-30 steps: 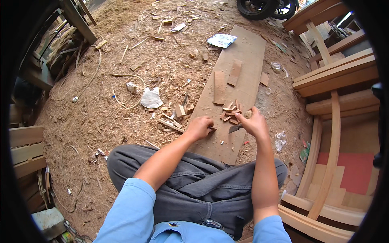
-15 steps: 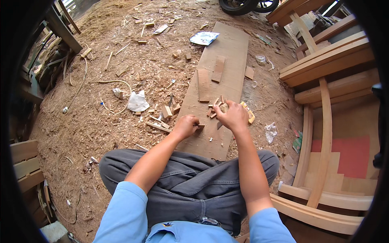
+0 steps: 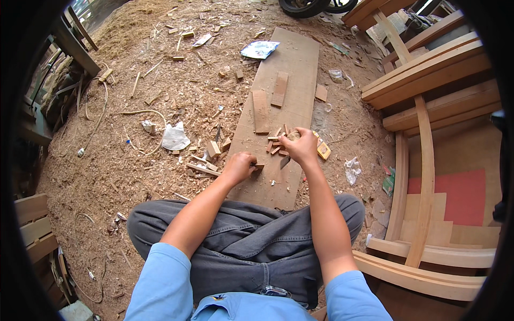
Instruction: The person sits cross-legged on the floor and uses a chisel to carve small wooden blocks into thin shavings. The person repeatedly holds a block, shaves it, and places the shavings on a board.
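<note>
I sit cross-legged before a long brown board (image 3: 292, 53). My left hand (image 3: 241, 167) is closed on a small flat wooden piece (image 3: 258, 166) at the board's left side. My right hand (image 3: 304, 145) is closed, fingertips pinched at a small pile of wooden pieces (image 3: 276, 147); a small piece seems to be between them, partly hidden. A flat dark blade (image 3: 285, 161) sticks out beneath that hand; whether it is gripped too is unclear. A yellow object (image 3: 323, 148) lies right of the hand. Two larger wood slats (image 3: 261, 112) rest farther up the board.
Wooden frames (image 3: 425, 160) stand at my right, stacked planks (image 3: 33, 219) at my left. Sawdust, offcuts and a cord (image 3: 150, 112) cover the ground. A white-and-blue packet (image 3: 259, 50) lies on the board's far end; motorbike wheels (image 3: 302, 6) stand beyond.
The whole view has shifted, so the scene sits further left and higher. My right hand has moved slightly forward onto the pile, and the yellow object beside it now shows.
</note>
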A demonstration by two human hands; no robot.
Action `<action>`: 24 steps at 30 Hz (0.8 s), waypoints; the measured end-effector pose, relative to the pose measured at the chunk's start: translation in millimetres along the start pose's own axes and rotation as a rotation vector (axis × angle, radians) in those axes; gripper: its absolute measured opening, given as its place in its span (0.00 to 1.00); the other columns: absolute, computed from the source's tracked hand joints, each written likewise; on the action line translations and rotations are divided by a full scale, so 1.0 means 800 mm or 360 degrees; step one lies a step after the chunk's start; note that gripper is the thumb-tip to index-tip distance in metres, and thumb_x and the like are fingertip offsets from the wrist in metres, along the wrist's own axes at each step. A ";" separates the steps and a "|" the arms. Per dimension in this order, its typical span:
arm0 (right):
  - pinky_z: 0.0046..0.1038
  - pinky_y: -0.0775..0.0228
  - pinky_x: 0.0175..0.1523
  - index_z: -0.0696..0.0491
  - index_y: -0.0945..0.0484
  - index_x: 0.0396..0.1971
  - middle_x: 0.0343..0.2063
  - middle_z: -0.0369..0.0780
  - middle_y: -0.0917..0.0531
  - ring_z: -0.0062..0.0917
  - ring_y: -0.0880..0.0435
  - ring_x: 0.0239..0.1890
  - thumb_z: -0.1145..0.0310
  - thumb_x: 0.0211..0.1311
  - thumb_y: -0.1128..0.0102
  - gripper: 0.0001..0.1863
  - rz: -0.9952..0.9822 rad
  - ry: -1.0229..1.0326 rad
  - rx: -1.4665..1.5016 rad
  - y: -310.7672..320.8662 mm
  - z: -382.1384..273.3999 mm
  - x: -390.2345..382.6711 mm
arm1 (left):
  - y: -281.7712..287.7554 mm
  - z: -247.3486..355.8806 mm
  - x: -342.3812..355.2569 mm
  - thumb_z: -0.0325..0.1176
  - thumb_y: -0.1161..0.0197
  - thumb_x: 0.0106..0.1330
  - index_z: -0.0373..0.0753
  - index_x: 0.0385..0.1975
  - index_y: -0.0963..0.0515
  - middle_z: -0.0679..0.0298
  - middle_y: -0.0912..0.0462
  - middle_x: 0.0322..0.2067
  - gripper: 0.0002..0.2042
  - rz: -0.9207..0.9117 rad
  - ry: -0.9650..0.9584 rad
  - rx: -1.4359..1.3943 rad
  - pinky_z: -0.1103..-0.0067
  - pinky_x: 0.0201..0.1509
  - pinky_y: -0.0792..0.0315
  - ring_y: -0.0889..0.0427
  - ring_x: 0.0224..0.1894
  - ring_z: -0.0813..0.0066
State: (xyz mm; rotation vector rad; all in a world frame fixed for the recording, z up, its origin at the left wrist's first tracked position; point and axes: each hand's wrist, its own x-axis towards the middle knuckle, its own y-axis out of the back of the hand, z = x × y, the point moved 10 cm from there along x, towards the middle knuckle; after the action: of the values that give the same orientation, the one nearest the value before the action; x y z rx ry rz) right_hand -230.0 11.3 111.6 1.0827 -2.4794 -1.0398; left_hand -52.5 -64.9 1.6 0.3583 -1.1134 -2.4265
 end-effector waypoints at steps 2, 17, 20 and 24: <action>0.33 0.20 0.44 0.67 0.18 0.44 0.28 0.55 0.14 0.38 0.11 0.34 0.58 0.42 0.29 0.32 0.0123 -0.0190 0.0041 0.008 0.020 0.004 | 0.000 0.002 0.001 0.32 0.29 0.55 0.39 0.34 0.16 0.55 0.16 0.35 0.08 0.0025 -0.0035 -0.0013 0.64 0.49 0.23 0.17 0.44 0.53; 0.31 0.31 0.24 0.67 0.23 0.20 0.11 0.48 0.25 0.26 0.24 0.14 0.64 0.42 0.34 0.18 0.0199 0.0131 0.0421 0.022 -0.059 -0.025 | -0.001 0.007 -0.001 0.30 0.30 0.54 0.37 0.32 0.15 0.54 0.16 0.30 0.07 0.0124 -0.0114 -0.0005 0.67 0.42 0.22 0.16 0.36 0.55; 0.33 0.28 0.27 0.67 0.22 0.20 0.12 0.50 0.23 0.34 0.20 0.16 0.64 0.41 0.34 0.18 0.0180 0.0108 0.0278 0.016 -0.065 -0.027 | -0.006 0.006 0.000 0.30 0.30 0.54 0.37 0.32 0.15 0.54 0.16 0.31 0.07 0.0112 -0.0094 -0.0022 0.67 0.43 0.22 0.15 0.36 0.55; 0.38 0.24 0.32 0.66 0.19 0.21 0.15 0.52 0.20 0.44 0.18 0.20 0.64 0.40 0.35 0.17 0.0333 0.0399 0.0166 0.016 -0.095 -0.039 | -0.011 0.004 0.000 0.30 0.29 0.54 0.37 0.33 0.14 0.54 0.15 0.32 0.08 0.0098 -0.0077 0.0025 0.67 0.43 0.22 0.15 0.36 0.56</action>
State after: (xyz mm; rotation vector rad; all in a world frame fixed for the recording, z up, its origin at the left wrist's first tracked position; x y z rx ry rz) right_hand -179.1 0.6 176.5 0.8952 -2.4008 -0.6775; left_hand -56.6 -57.7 -3.5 0.2679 -1.1476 -2.3855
